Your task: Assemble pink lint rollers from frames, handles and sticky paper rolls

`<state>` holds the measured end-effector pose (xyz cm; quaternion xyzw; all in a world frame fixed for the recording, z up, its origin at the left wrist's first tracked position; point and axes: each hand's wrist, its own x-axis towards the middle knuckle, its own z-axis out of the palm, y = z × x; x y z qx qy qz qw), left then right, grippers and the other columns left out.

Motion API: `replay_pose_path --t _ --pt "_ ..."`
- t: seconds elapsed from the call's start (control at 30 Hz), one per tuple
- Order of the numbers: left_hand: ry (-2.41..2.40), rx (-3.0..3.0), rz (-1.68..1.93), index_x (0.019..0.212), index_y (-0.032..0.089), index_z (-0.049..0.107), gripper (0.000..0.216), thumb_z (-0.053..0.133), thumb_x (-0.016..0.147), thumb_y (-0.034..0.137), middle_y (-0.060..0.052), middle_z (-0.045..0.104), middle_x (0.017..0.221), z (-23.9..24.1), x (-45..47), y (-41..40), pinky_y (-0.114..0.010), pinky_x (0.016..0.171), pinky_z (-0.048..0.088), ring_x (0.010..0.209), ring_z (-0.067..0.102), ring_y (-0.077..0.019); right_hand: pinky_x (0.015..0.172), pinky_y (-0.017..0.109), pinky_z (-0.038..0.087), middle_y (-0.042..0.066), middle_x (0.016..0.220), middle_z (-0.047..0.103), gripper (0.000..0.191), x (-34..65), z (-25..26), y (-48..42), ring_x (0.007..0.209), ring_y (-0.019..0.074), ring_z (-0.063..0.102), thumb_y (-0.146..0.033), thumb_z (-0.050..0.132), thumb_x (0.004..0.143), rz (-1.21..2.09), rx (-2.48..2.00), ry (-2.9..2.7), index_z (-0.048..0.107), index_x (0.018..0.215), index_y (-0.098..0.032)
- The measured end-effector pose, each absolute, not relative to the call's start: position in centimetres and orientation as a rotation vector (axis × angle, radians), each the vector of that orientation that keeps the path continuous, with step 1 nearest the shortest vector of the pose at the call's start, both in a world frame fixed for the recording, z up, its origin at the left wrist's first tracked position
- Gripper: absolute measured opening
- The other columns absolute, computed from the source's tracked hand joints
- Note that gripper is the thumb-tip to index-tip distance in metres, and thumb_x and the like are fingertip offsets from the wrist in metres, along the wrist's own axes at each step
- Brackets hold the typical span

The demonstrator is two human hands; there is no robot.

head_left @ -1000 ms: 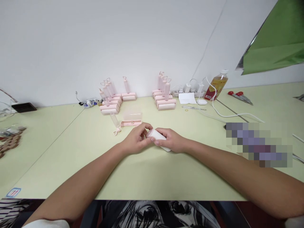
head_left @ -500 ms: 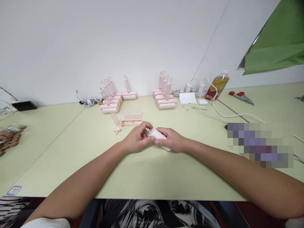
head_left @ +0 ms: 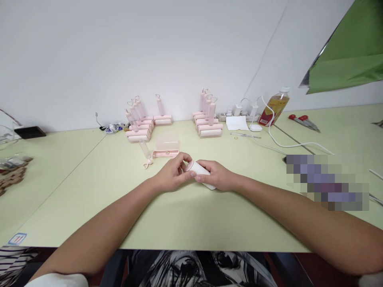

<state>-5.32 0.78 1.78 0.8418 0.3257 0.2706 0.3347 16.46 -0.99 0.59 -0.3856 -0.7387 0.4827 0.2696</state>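
A white roll (head_left: 202, 170) with a pink end lies tilted between my two hands, just above or on the table. My left hand (head_left: 174, 172) has its thumb and fingers closed around the pink end. Around the body of the roll, my right hand (head_left: 218, 175) is wrapped with the thumb on top. Just beyond my left hand is an open pink case (head_left: 165, 154) with a clear lid (head_left: 167, 143) raised behind it. Left of the case lies a clear tube (head_left: 145, 148), beside a pink heart-shaped loop cap (head_left: 147, 163).
Pink cases topped with upright tubes stand in groups at back left (head_left: 138, 134) and back right (head_left: 210, 130). A power strip (head_left: 223, 117), a drink bottle (head_left: 274, 107), red-handled pliers (head_left: 303, 121) and white cables (head_left: 295, 145) are on the right. Brown pieces (head_left: 13, 177) lie far left.
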Motion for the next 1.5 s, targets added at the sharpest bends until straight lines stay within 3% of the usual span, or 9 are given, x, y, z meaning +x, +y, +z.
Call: replay_pose_path --t 1.5 --pt "0.866 2.133 0.534 0.102 0.018 0.051 0.045 0.051 0.085 0.06 -0.001 0.053 0.084 2.22 -5.26 0.96 -0.026 0.063 0.037 0.073 0.047 -0.0151 0.061 0.025 0.038 0.0 0.081 0.056 0.034 16.48 0.54 -0.92 0.07 0.0144 0.048 -0.045 0.065 0.081 1.269 -1.054 -1.981 0.06 0.099 -0.017"
